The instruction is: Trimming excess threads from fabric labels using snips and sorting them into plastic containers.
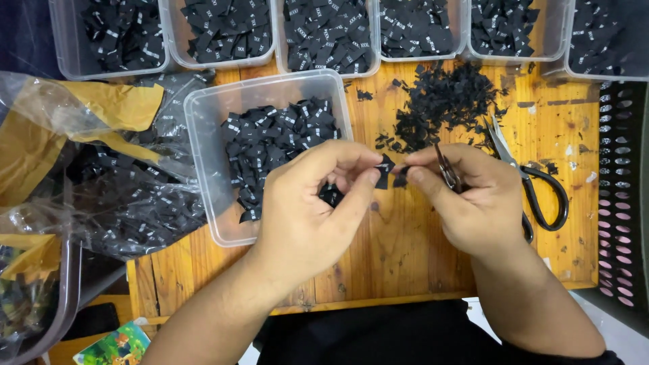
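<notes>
My left hand (pixel 311 203) and my right hand (pixel 473 196) meet over a wooden table (pixel 399 250). Both pinch a small black fabric label (pixel 387 169) between thumb and fingertips. More black labels are bunched in my left palm. A small thread snipper (pixel 446 169) is tucked in my right hand, its blades pointing up. Just left of my left hand stands a clear plastic tub (pixel 209 169) with many black labels in it.
Black-handled scissors (pixel 534 182) lie right of my right hand. A heap of black fabric scraps (pixel 446 101) sits behind the hands. Several clear tubs of black labels (pixel 324 34) line the far edge. A crumpled plastic bag with labels (pixel 101 169) lies at the left.
</notes>
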